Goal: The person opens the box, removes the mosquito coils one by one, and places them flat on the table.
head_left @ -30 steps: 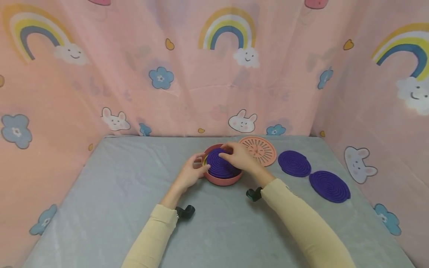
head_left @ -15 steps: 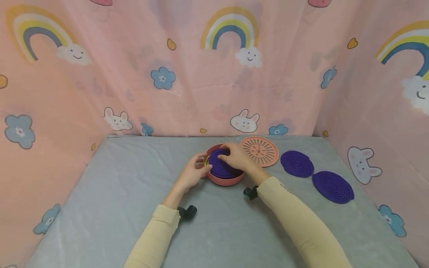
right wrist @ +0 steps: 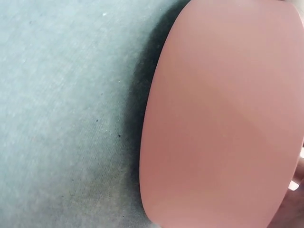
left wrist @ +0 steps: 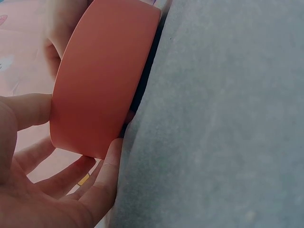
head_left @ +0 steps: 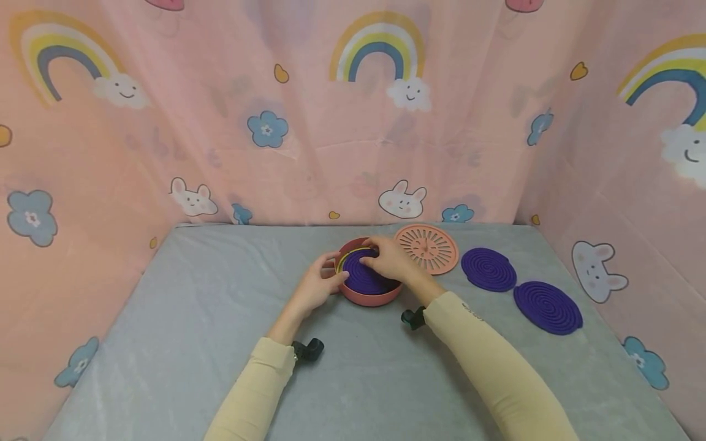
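Observation:
A round pink container [head_left: 368, 299] stands on the table, its smooth outer wall [left wrist: 104, 71] filling much of the left wrist view. My left hand [head_left: 314, 288] grips its left side, thumb near the rim and fingers round the wall. A purple round coaster with spiral ridges [head_left: 361, 275] lies tilted in the container's mouth. My right hand [head_left: 393, 260] reaches over the rim and pinches this coaster near its upper right edge. A thin yellow edge [head_left: 343, 260] shows beside the coaster inside the container; what it belongs to is hidden.
A pink slotted disc [head_left: 427, 249] lies behind the right hand. Further right, two purple spiral coasters [head_left: 488, 269] lie flat, almost touching. A grey cloth [head_left: 220, 318] covers the table, and a patterned pink curtain [head_left: 309, 177] hangs behind and at both sides.
The coaster in my right hand has sunk slightly into the container, and more of the yellow edge shows above it. Both hands have stayed nearly in place; the head view shifted slightly.

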Tool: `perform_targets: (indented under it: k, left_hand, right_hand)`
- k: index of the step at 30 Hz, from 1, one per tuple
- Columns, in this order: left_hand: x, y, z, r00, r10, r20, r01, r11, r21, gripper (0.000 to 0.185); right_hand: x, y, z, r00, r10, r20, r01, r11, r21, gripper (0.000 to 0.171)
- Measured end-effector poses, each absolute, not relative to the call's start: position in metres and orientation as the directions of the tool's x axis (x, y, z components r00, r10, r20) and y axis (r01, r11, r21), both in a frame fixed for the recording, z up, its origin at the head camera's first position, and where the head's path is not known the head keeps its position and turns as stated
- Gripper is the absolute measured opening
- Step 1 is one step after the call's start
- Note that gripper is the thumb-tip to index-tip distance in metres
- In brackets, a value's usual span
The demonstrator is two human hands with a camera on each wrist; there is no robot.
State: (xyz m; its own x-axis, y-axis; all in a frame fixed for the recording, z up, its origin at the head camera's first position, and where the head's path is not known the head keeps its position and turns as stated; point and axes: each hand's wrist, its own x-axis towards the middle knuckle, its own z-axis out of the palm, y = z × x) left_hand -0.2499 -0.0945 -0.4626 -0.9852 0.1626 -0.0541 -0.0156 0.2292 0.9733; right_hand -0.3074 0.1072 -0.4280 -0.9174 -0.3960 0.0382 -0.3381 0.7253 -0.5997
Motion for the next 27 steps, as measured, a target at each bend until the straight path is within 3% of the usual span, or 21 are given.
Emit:
perform_targets:
  k: [14, 27]
  left_hand:
    - [-0.2493, -0.0942, -0.4615, -0.985, 0.165, -0.053, -0.012, 0.240, 0.971, 0.052]
    - [-0.2498, -0.0958, -0.4636, -0.985, 0.163, -0.050, -0.009, 0.246, 0.969, 0.052]
  right_hand:
    - [-0.3089, 0.1046, -0.4283, -0.904, -0.428, 0.024, -0.381, 0.776, -0.503, 0.042]
    - [-0.3088, 0.1081, -0.4226, -0.915, -0.403, 0.012, -0.334, 0.742, -0.581, 0.041]
